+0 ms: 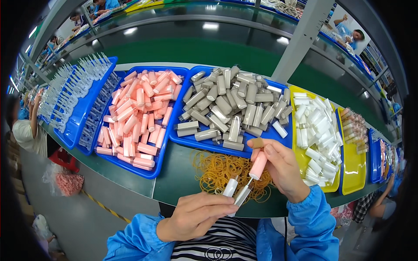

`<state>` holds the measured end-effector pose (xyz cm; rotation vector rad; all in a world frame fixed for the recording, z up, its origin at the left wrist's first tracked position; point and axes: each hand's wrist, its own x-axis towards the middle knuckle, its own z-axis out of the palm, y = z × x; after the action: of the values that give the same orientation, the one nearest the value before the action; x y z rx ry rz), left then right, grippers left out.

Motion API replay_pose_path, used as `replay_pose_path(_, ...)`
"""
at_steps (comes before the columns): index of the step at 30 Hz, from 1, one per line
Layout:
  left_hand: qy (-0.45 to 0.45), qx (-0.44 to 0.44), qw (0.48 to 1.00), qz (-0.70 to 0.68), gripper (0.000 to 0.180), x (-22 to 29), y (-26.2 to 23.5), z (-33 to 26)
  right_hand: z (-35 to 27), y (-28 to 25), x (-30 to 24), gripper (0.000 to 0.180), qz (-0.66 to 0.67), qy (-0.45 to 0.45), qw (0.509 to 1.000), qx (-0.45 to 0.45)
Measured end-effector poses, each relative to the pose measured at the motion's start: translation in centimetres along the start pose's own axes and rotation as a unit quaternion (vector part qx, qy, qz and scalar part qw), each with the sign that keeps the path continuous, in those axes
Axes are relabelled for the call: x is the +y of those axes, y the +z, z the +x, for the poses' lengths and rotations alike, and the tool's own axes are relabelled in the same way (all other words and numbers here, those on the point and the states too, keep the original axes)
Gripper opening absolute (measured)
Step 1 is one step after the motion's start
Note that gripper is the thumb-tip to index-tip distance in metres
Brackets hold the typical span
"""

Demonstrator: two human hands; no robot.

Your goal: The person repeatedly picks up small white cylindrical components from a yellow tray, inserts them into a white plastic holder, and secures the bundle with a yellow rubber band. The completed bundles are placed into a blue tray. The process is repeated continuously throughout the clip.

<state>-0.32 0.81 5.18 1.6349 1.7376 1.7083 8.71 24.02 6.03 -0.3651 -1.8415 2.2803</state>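
My left hand (196, 214) is closed around a white capped tube (230, 187) and a clear tube (242, 195), held side by side in front of my body. My right hand (282, 167) pinches a pink cap (258, 166); a thin wand runs from its lower end to the mouth of the clear tube. A tan finger cot (257, 143) covers one right fingertip. Below both hands lies a loose heap of yellow-brown rubber bands (213, 169). My palms hide the lower ends of the held tubes.
Beyond the bands stand blue trays of pink-capped tubes (126, 114) and grey-capped tubes (222, 104). White tubes fill a yellow tray (300, 174) at right. Racks of clear pieces (65, 82) stand far left. A metal post (300, 43) rises behind the trays. Other people work nearby.
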Motion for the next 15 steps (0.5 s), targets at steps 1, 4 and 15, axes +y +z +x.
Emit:
replay_pose_path(1,-0.002,0.0,1.0,-0.001,0.033,0.0,0.1,0.0,-0.2,-0.1,-0.1,0.037,0.007,0.001,1.0,0.001)
replay_pose_path(4,-0.009,-0.016,1.0,0.012,0.032,0.2,0.3,0.0,-1.0,0.0,0.1,0.036,-0.04,-0.004,0.999,-0.006)
replay_pose_path(15,-0.027,0.047,0.997,0.053,0.067,-0.5,1.5,-0.7,-2.9,2.2,-0.4,0.029,-0.272,-0.201,0.937,-0.092)
